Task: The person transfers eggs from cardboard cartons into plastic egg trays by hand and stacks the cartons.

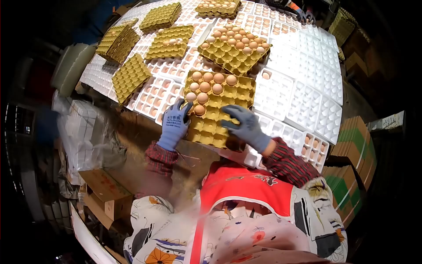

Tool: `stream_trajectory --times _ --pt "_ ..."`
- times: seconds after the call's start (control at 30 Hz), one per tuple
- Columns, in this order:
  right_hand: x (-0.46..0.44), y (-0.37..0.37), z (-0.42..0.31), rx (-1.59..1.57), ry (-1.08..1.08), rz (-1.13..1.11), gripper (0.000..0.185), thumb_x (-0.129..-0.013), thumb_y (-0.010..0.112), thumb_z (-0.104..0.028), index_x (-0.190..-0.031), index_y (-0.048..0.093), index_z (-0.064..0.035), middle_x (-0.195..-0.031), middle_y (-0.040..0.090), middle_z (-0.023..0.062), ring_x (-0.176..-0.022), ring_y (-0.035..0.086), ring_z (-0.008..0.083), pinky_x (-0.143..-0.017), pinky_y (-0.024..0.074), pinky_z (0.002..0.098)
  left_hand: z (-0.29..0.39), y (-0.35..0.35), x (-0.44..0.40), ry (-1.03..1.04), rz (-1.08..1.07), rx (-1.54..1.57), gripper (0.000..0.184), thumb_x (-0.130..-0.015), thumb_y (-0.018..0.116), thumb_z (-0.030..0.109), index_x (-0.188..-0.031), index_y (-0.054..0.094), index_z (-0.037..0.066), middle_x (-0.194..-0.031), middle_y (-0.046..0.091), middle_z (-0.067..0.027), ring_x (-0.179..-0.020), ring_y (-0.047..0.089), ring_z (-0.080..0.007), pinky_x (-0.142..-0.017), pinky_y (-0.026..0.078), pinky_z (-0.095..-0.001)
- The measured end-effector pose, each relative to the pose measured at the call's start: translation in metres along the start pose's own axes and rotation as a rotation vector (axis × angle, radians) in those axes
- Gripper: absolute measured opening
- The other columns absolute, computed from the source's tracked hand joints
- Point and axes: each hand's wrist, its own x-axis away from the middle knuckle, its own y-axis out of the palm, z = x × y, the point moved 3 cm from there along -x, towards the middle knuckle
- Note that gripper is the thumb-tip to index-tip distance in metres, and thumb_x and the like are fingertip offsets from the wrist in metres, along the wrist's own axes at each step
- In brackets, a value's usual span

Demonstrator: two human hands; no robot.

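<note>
Tray (213,128) with eggs (203,87) lies between the gloved hands (174,122) (249,127).

Between the left hand (176,121) and the right hand (246,125), an open lane is left over the bare cups of the front yellow tray (213,115). Its far left part is blocked by eggs (202,86). Straight beyond, low passage is barred by an egg-laden stack (233,63). To the right, room is offered above the low white trays (273,94); leftward, the way is narrowed by angled yellow trays (131,78).
</note>
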Motion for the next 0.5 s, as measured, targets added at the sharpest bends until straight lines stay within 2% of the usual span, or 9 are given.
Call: stream_trajectory --times 0.03,0.1,0.2,0.27,0.3,0.37,0.4,0.43,0.5 --pt "-0.023 0.026 -0.009 0.124 0.002 -0.110 0.047 -0.081 0.072 -0.034 -0.120 0.061 -0.0102 -0.115 0.064 0.0121 -0.095 0.065 0.0321 -0.086 0.0514 0.0398 -0.018 0.011 -0.002 0.056 -0.018 -0.070 0.054 -0.077 0.071 0.014 -0.130 0.058 0.017 -0.131 0.056 -0.0106 -0.111 0.058 -0.0322 -0.091 0.048 -0.0441" --pt "-0.052 0.074 -0.014 0.402 -0.077 -0.193 0.040 -0.082 0.070 -0.035 -0.116 0.063 -0.0133 -0.105 0.064 0.0117 -0.090 0.065 0.0303 -0.075 0.0526 0.0398 -0.025 0.018 -0.008 0.082 -0.132 -0.030 0.052 -0.079 0.069 0.014 -0.129 0.057 0.014 -0.130 0.057 -0.0130 -0.113 0.058 -0.0330 -0.093 0.048 -0.0437" --pt "-0.069 0.110 -0.006 0.568 0.018 -0.301 0.027 -0.083 0.067 -0.037 -0.099 0.061 -0.0156 -0.094 0.062 0.0092 -0.087 0.066 0.0273 -0.069 0.0504 0.0417 -0.045 0.022 -0.013 0.148 -0.082 0.129 0.050 -0.078 0.072 0.012 -0.126 0.057 0.011 -0.123 0.060 -0.0128 -0.106 0.062 -0.0317 -0.090 0.050 -0.0406" --pt "-0.068 0.111 0.001 0.439 0.061 -0.244 0.030 -0.083 0.069 -0.032 -0.104 0.062 -0.0119 -0.094 0.062 0.0106 -0.084 0.065 0.0260 -0.070 0.0519 0.0399 -0.062 0.024 -0.010 0.044 -0.077 0.402 0.051 -0.077 0.075 0.013 -0.124 0.057 0.010 -0.116 0.060 -0.0123 -0.101 0.063 -0.0282 -0.087 0.052 -0.0385" --pt "-0.069 0.104 0.004 0.445 0.065 -0.247 0.030 -0.083 0.069 -0.032 -0.104 0.062 -0.0119 -0.094 0.062 0.0106 -0.084 0.065 0.0260 -0.070 0.0519 0.0399 -0.068 0.023 -0.008 -0.047 0.018 0.672 0.051 -0.082 0.074 0.009 -0.129 0.054 0.007 -0.114 0.060 -0.0099 -0.101 0.064 -0.0220 -0.086 0.054 -0.0342" --pt "-0.071 0.074 0.015 -0.328 0.230 0.093 0.034 -0.082 0.073 -0.026 -0.108 0.062 -0.0070 -0.095 0.061 0.0116 -0.081 0.063 0.0246 -0.075 0.0528 0.0381 -0.083 0.023 -0.016 -0.247 0.096 1.322 0.050 -0.087 0.071 0.007 -0.133 0.050 0.005 -0.114 0.059 -0.0080 -0.100 0.063 -0.0182 -0.086 0.055 -0.0322" --pt "-0.075 0.070 0.022 -0.704 0.461 0.095 0.037 -0.080 0.075 -0.023 -0.110 0.062 -0.0038 -0.099 0.059 0.0113 -0.078 0.061 0.0242 -0.079 0.0527 0.0364 -0.093 0.024 -0.022 -0.365 0.031 1.519 0.054 -0.088 0.070 0.005 -0.136 0.047 0.004 -0.117 0.058 -0.0087 -0.098 0.063 -0.0188 -0.083 0.056 -0.0333" --pt "-0.082 0.064 0.033 -0.245 0.239 0.088 0.039 -0.080 0.075 -0.028 -0.109 0.063 -0.0045 -0.106 0.059 0.0125 -0.085 0.062 0.0262 -0.077 0.0530 0.0389 -0.097 0.027 -0.030 -0.425 -0.050 1.466 0.052 -0.088 0.071 0.007 -0.135 0.049 0.002 -0.118 0.059 -0.0072 -0.097 0.063 -0.0159 -0.081 0.056 -0.0308" --pt "-0.098 0.064 0.018 0.121 0.244 -0.090 0.035 -0.081 0.072 -0.029 -0.108 0.063 -0.0079 -0.111 0.059 0.0124 -0.094 0.063 0.0301 -0.079 0.0523 0.0406 -0.079 0.020 -0.057 -0.148 -0.205 0.884 0.045 -0.092 0.070 0.023 -0.130 0.055 0.005 -0.111 0.063 -0.0068 -0.095 0.064 -0.0163 -0.077 0.055 -0.0303"
